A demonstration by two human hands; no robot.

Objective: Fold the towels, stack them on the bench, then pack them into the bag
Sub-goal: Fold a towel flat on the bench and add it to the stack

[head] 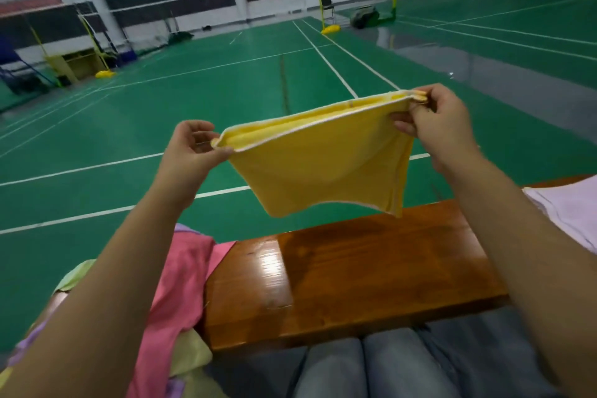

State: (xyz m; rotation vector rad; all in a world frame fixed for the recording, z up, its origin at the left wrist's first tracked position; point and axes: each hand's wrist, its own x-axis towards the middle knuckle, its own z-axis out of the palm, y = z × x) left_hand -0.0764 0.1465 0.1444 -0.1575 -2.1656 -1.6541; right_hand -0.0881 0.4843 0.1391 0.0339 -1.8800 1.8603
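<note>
- Head view: a yellow towel [318,168], folded over with its white-trimmed edges uppermost, is held in the air above the wooden tabletop [355,275], touching nothing below.
- Left hand [190,152]: fingers and thumb pinched on the towel's left top corner.
- Right hand [439,123]: fingers clamped on the right top corner (layers bunched there).
- Pink towel [181,287] lies crumpled over the tabletop's left end, among pale green and lilac cloths.
- White towel [571,210] rests at the right end.
- Green court floor [161,113] lies beyond.
</note>
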